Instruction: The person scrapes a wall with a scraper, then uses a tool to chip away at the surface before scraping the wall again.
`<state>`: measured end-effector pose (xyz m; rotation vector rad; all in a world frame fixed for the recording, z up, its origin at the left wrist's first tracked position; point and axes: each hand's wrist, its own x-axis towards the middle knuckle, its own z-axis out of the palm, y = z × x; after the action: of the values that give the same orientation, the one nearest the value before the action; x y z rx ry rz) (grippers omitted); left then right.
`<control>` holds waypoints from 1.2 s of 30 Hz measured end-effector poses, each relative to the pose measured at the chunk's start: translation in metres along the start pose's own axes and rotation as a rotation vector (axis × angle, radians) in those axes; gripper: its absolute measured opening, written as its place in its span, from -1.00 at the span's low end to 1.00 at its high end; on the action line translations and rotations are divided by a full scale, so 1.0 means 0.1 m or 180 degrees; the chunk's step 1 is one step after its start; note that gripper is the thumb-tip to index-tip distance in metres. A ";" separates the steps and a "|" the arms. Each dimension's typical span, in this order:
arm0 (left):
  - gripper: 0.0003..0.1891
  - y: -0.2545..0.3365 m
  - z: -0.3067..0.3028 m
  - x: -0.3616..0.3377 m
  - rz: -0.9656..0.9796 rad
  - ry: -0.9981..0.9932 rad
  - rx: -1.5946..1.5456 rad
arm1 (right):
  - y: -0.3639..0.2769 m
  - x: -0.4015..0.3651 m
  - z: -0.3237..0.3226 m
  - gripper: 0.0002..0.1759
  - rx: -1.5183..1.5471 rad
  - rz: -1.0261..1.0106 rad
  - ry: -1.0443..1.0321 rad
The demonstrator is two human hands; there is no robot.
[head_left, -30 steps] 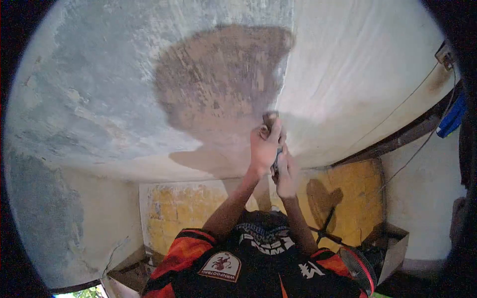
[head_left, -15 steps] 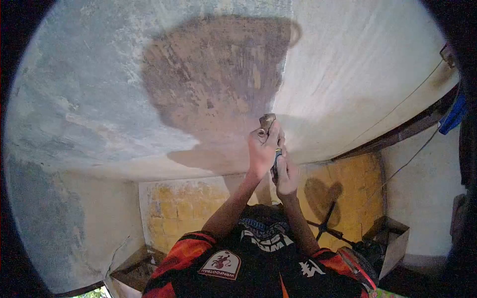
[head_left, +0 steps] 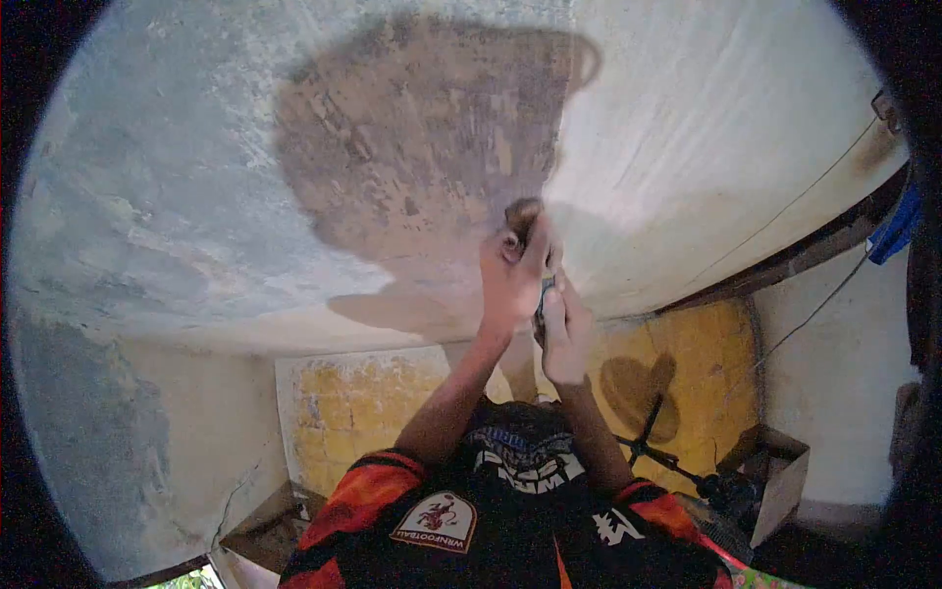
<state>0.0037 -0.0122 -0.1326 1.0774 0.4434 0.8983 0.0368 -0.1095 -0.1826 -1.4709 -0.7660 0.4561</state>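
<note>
Both my arms reach up to a pale plastered wall (head_left: 706, 147). My left hand (head_left: 510, 275) grips the upper part of a scraper (head_left: 523, 218), whose blade end presses against the wall at the lower edge of a large brown scraped patch (head_left: 422, 137). My right hand (head_left: 563, 334) sits just below, closed around the tool's dark handle. The blade itself is blurred and partly hidden by my fingers.
The wall's left part is grey-blue and flaking (head_left: 147, 196). Below lies a yellow tiled floor (head_left: 363, 412). A floor fan (head_left: 702, 510) and a cardboard box (head_left: 780, 481) stand at lower right. A thin cable (head_left: 834, 285) runs down the right wall.
My hands and the scraper have moved slightly upward along the wall, toward the brown patch. The view has tilted a little.
</note>
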 end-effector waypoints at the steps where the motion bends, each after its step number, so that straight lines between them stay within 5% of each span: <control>1: -0.63 0.05 0.02 -0.05 -0.0027 0.0031 0.0078 | -0.02 -0.04 -0.01 -0.53 0.0064 0.0032 -0.0008; 7: -0.62 -0.25 -0.02 -0.12 -0.0236 0.0215 0.0062 | 0.66 -0.16 -0.06 -0.67 -0.0369 -0.0388 -0.0020; 9: -0.63 -0.19 -0.05 -0.12 -0.0391 0.0223 0.0007 | 0.40 -0.17 -0.01 -0.67 0.0417 0.0571 -0.0104; 15: -0.67 -0.26 -0.11 -0.11 -0.0337 0.0217 0.0443 | 0.54 -0.14 0.00 -0.63 -0.0067 -0.0029 0.0110; 27: -0.69 -0.27 -0.12 -0.12 -0.0401 0.0201 -0.0019 | 0.46 -0.17 0.01 -0.57 0.0118 0.0310 -0.0027; 31: -0.69 -0.04 -0.02 -0.05 -0.0549 0.0402 -0.0095 | 0.33 -0.05 0.03 -0.51 -0.0188 -0.0096 -0.0006; 33: -0.68 0.11 0.02 0.01 -0.0196 0.0123 0.0013 | -0.15 0.03 0.04 -0.46 -0.0096 -0.0070 -0.0023; 36: -0.65 -0.06 -0.05 0.03 -0.0163 0.0185 -0.0018 | 0.09 -0.07 0.06 -0.44 0.0181 0.0248 -0.0056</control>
<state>0.0042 -0.0077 -0.1397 1.0324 0.5144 0.8867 0.0292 -0.1100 -0.1931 -1.4490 -0.7059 0.5465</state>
